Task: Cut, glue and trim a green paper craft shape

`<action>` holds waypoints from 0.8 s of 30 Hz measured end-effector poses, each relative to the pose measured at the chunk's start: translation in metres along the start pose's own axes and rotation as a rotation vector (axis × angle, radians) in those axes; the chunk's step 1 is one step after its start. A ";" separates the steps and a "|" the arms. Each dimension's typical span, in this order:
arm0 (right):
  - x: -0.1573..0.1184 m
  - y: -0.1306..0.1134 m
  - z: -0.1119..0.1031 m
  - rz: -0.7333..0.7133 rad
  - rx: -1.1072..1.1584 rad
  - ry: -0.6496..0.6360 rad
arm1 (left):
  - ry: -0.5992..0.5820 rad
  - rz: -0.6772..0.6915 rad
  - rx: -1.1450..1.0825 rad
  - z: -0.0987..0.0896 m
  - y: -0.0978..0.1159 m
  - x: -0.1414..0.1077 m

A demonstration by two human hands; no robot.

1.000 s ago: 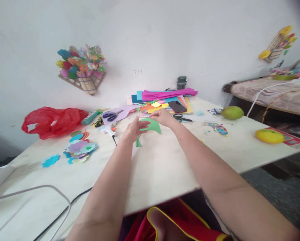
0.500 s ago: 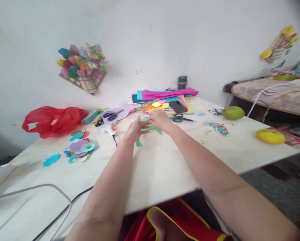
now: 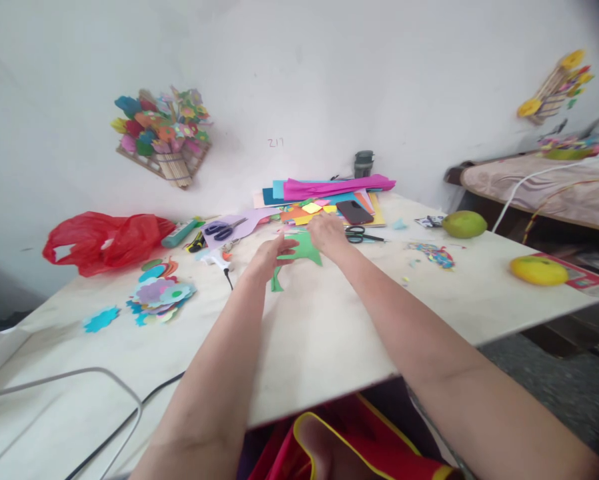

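Observation:
My left hand (image 3: 269, 257) is open, its fingers stretched out and apart over the left side of a green paper sheet (image 3: 307, 249). A narrow green paper piece (image 3: 277, 280) shows below that hand; whether it joins the sheet is hidden. At the sheet's upper right is my right hand (image 3: 327, 233), its fingers curled downward and mostly hidden behind its back. What those fingers hold, if anything, I cannot make out. Black-handled scissors (image 3: 357, 234) lie just right of it. Beyond it are yellow paper pieces (image 3: 312, 209) and a dark phone (image 3: 354, 213).
At the left lie a red plastic bag (image 3: 107, 241), paper flower cutouts (image 3: 159, 297), a white glue gun (image 3: 218, 259) with its cord, and another pair of scissors (image 3: 224, 230). Coloured sheets (image 3: 337, 187) are stacked by the wall. Two mangoes (image 3: 464, 225) sit at the right.
My right hand has moved right, away from my left hand, and more of the green sheet now shows between them. The left hand has hardly moved.

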State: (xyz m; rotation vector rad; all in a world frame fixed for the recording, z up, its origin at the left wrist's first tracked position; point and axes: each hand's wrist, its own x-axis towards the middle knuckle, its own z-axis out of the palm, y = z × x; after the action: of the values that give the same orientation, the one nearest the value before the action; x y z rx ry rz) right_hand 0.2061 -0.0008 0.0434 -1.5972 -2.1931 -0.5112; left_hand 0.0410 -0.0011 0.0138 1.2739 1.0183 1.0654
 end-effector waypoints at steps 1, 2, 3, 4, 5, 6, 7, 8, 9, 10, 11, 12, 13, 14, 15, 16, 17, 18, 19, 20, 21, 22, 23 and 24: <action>0.000 0.010 0.001 0.114 0.002 0.012 | 0.069 0.027 0.080 -0.003 -0.001 0.001; 0.000 0.020 0.003 0.230 0.007 0.027 | 0.159 0.046 0.171 -0.007 -0.002 0.002; 0.000 0.030 0.005 0.350 0.011 0.020 | 0.265 0.042 0.262 -0.011 -0.003 0.003; -0.001 0.039 0.007 0.424 0.022 -0.022 | 0.358 0.019 0.360 -0.015 -0.005 0.004; -0.002 0.048 0.011 0.492 0.024 -0.067 | 0.433 -0.004 0.463 -0.020 -0.006 0.005; -0.004 0.056 0.015 0.545 0.017 -0.113 | 0.499 -0.022 0.570 -0.023 -0.007 0.006; -0.006 0.062 0.019 0.575 0.003 -0.148 | 0.544 -0.044 0.655 -0.027 -0.007 0.007; -0.008 0.067 0.024 0.586 -0.014 -0.180 | 0.570 -0.054 0.706 -0.029 -0.008 0.008; -0.010 0.071 0.029 0.575 -0.030 -0.209 | 0.581 -0.061 0.729 -0.031 -0.008 0.009; -0.011 0.073 0.034 0.550 -0.038 -0.231 | 0.580 -0.065 0.726 -0.032 -0.008 0.009; -0.013 0.075 0.038 0.527 -0.041 -0.254 | 0.576 -0.067 0.713 -0.032 -0.009 0.010; -0.014 0.076 0.042 0.508 -0.044 -0.272 | 0.572 -0.073 0.708 -0.033 -0.009 0.010; -0.015 0.077 0.045 0.493 -0.046 -0.281 | 0.570 -0.081 0.723 -0.033 -0.009 0.010; -0.015 0.078 0.047 0.483 -0.048 -0.285 | 0.567 -0.091 0.758 -0.033 -0.010 0.010; -0.015 0.078 0.049 0.475 -0.053 -0.283 | 0.561 -0.104 0.806 -0.034 -0.010 0.011; -0.016 0.078 0.049 0.469 -0.058 -0.277 | 0.552 -0.113 0.852 -0.034 -0.011 0.011; -0.016 0.078 0.049 0.462 -0.063 -0.269 | 0.542 -0.118 0.884 -0.035 -0.012 0.011; -0.016 0.078 0.049 0.455 -0.067 -0.260 | 0.533 -0.121 0.899 -0.036 -0.012 0.012; -0.016 0.078 0.048 0.447 -0.072 -0.246 | 0.523 -0.127 0.899 -0.036 -0.013 0.012; -0.016 0.077 0.046 0.443 -0.077 -0.226 | 0.513 -0.136 0.885 -0.037 -0.014 0.013; -0.017 0.076 0.045 0.443 -0.083 -0.205 | 0.504 -0.142 0.862 -0.036 -0.014 0.013; -0.017 0.075 0.042 0.448 -0.088 -0.185 | 0.499 -0.146 0.834 -0.036 -0.014 0.013; -0.017 0.074 0.040 0.458 -0.092 -0.167 | 0.498 -0.146 0.806 -0.035 -0.014 0.013; -0.018 0.073 0.038 0.471 -0.095 -0.156 | 0.500 -0.145 0.778 -0.034 -0.014 0.013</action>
State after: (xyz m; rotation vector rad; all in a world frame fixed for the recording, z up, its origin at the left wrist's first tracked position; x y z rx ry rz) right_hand 0.2775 0.0246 0.0071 -2.1820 -1.8187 -0.3613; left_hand 0.0107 0.0186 -0.0012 1.5285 2.0083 0.9173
